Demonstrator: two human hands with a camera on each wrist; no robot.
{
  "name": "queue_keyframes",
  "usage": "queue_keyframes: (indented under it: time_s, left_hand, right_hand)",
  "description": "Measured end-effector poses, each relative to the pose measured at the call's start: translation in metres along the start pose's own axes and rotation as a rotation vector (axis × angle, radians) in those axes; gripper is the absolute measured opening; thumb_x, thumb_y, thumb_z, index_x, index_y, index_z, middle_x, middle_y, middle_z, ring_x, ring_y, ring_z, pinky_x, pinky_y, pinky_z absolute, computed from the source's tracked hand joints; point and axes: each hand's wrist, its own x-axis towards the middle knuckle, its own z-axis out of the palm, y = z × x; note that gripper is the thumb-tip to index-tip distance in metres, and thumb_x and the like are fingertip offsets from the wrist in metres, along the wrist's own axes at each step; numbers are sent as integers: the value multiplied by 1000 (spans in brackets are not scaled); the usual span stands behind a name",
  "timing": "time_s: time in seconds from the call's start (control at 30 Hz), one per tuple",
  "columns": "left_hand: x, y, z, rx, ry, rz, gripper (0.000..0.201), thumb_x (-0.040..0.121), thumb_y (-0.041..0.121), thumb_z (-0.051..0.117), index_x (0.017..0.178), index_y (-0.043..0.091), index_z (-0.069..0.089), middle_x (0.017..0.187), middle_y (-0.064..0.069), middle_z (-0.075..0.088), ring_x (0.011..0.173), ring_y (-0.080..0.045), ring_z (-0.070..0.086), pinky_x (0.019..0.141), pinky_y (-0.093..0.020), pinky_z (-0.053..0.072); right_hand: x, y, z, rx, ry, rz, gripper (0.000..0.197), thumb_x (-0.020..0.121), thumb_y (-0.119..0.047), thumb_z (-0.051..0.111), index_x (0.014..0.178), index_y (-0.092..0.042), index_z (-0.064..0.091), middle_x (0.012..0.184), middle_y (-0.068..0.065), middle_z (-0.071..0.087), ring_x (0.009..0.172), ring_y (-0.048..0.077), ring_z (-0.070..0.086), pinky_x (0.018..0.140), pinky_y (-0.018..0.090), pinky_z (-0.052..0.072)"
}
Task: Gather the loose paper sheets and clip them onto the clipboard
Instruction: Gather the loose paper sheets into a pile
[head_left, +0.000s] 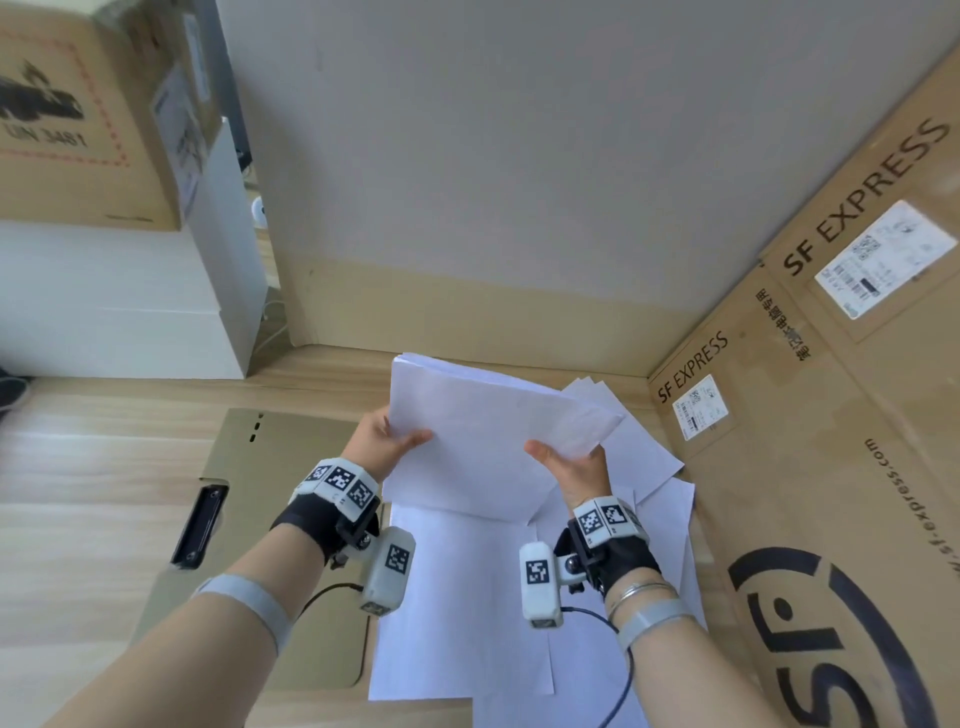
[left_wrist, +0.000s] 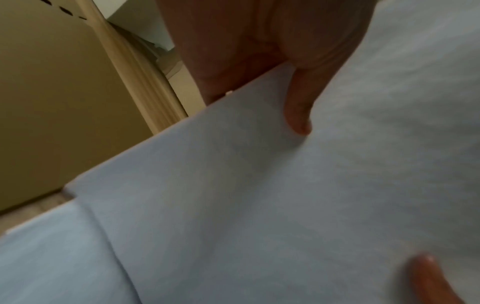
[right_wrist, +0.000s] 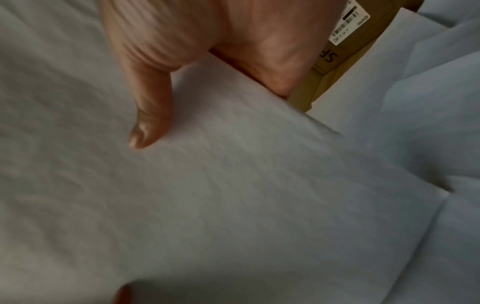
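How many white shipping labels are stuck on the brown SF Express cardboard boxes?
2 in the head view: one large white label on the upper box at far right, one smaller label on the lower box beside the loose white paper sheets. Others may be hidden.

Storage or mailroom corner: SF Express shipping cartons (head_left: 810, 415) with labels, UN 3481 box (head_left: 78, 114), wood-look floor (head_left: 93, 457).

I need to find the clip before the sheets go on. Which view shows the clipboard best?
The head view: the brown clipboard lies flat left of the hands, black clip at its left edge. The left wrist view catches only a brown corner, no clip. The right wrist view shows none of it.
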Motion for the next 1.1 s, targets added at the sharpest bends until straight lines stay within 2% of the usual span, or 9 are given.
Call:
queue_keyframes:
  time_s: [0.17,0.3,0.37,0.43,0.5,0.63,0.73,0.93,1.1]
  left_hand:
    - [-3,-12,-4,12,3,-87,26,79,-12,62,81,14,62,58,15,71,64,-6,64,61,-17,55]
    - [-4,-18,-1,131,15,-123,15,84,-3,62,80,12,64,71,6,62,67,-5,57,58,-11,50]
    - [-2,-24,-1,126,21,-181,10,83,-2,63,84,7,67,79,-2,65,72,-12,64,73,-24,52]
    - [-4,-28,0,178,5,-246,23,84,3,64,107,-1,64,100,-12,65,95,-25,63,90,-38,49]
    - [-3,-31,4,236,6,-251,30,87,10,62,115,-2,62,109,-15,64,101,-27,60,94,-40,47]
    - [5,-20,6,175,71,-185,19,89,10,58,105,1,66,91,-11,62,85,-22,57,80,-30,42]
    - [11,-23,-4,196,156,-217,17,89,5,57,104,0,65,86,-13,60,82,-22,52,77,-30,38]
    - [2,-60,-39,317,277,-446,33,89,10,57,115,-10,60,109,-28,64,88,-27,57,76,-31,40]
    - [-6,-70,-41,323,274,-517,37,90,10,57,118,-14,55,114,-30,61,90,-28,55,76,-32,37]
  right_hand:
    - [-1,14,4,-75,-32,63,31,72,4,75,73,-22,58,86,0,64,83,17,59,75,27,48]
    - [1,27,4,-125,-19,92,30,77,-2,73,75,-27,56,79,-12,60,79,11,57,64,19,47]
    - [3,36,5,-173,-11,129,21,77,-3,73,80,-20,61,83,-4,64,86,17,60,72,26,48]
    - [4,49,8,-260,-23,181,26,77,-7,73,102,-8,65,98,6,66,102,24,62,82,29,46]
    - [6,54,10,-312,18,186,34,79,-11,72,110,1,64,105,13,66,106,27,62,86,30,45]
    - [18,46,11,-312,40,110,28,82,-10,69,104,7,66,102,14,68,94,21,63,83,24,44]
    - [16,57,11,-415,-29,133,23,84,-14,66,105,-5,65,99,9,66,93,23,62,87,30,49]
    - [-7,112,-8,-815,77,495,75,73,-31,75,136,-23,35,136,10,35,122,32,44,99,35,42]
    - [-13,123,4,-979,-12,482,99,69,-28,80,145,-32,17,139,7,26,125,32,38,100,40,41]
